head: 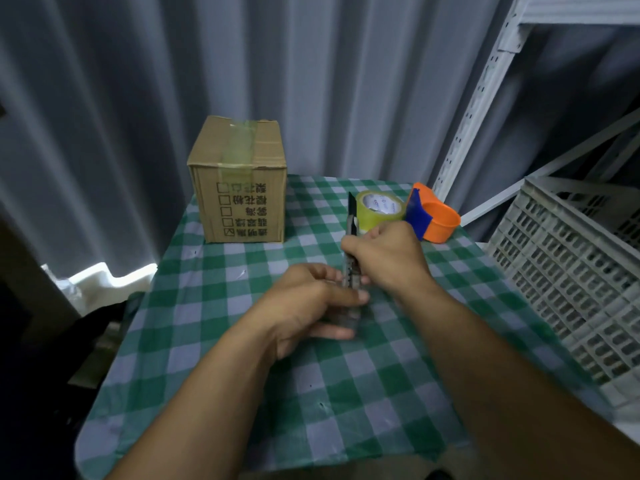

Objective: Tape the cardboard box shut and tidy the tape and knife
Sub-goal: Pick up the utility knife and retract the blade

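Note:
A brown cardboard box (pixel 239 188) stands at the table's far left, its top flaps closed under a strip of clear tape. A utility knife (pixel 352 230) points away from me above the table's middle. My right hand (pixel 384 254) grips its upper body and my left hand (pixel 311 299) holds its lower end. Behind the knife lies a roll of clear tape (pixel 379 209) beside an orange and blue tape dispenser (pixel 433 220).
The table carries a green and white checked cloth (pixel 277 393). A white slotted plastic crate (pixel 571 271) stands at the right edge, with white metal shelving (pixel 485 98) behind it. Grey curtains hang at the back. White foam lies low at the left.

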